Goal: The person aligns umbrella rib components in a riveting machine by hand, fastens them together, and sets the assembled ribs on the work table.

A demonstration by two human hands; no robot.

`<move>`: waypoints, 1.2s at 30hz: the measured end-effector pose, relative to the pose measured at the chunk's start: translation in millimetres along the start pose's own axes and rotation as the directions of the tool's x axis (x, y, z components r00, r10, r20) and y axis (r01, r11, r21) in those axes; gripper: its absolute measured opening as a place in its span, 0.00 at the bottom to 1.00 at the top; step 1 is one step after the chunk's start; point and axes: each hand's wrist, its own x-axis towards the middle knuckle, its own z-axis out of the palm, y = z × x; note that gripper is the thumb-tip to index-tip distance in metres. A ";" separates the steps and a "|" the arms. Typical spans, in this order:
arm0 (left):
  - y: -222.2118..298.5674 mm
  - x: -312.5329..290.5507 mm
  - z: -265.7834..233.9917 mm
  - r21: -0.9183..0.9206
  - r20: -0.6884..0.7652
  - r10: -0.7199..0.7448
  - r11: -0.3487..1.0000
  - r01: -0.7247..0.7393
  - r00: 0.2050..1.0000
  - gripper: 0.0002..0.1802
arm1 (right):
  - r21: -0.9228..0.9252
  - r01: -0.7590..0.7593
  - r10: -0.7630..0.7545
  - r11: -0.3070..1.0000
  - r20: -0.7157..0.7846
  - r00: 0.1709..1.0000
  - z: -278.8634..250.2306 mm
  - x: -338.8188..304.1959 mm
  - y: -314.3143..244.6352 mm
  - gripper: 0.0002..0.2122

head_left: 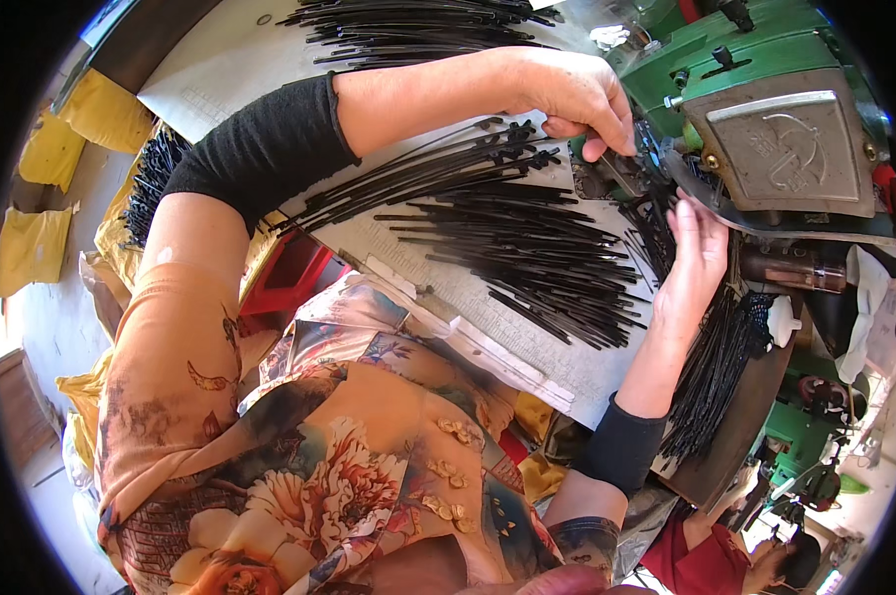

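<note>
on the flat pale grey counter [215, 69], long, thin black rods [418, 171] with knobbed right ends stretch out at 12 o'clock from the view's centre. at 2 o'clock lies a heap of straight, slightly glossy black rods [527, 243]. the left hand [579, 96], at 1 o'clock, has bent fingers drawn together; i cannot tell whether they grip anything. the right hand [699, 248], near 3 o'clock, has fingers nearly straight, their grip unclear, beside the green metal machine [765, 59].

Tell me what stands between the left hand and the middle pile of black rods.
Another bundle of black rods: its knobbed ends lie on the table between the left hand and the middle pile. A hand could probably pass above them.
</note>
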 end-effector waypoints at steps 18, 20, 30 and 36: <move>-22.5 -27.7 -24.6 0.762 -0.057 0.034 0.647 0.022 0.998 0.14 | -0.669 0.442 -0.129 0.598 0.464 0.876 22.5 -23.7 -23.9 0.06; -20.4 -29.7 -21.6 0.836 -0.088 0.077 0.548 0.032 0.993 0.11 | -0.643 0.352 -0.068 0.680 0.423 0.904 18.6 -23.8 -17.6 0.07; -16.5 -37.4 -18.4 0.858 -0.097 0.124 0.514 0.020 0.987 0.07 | -0.435 0.005 0.223 0.900 0.471 0.853 17.5 -24.4 -17.3 0.11; -10.1 -36.8 -11.8 0.893 -0.100 0.150 0.449 0.022 0.984 0.06 | -0.430 -0.115 0.337 0.895 0.485 0.807 19.0 -27.5 -22.6 0.12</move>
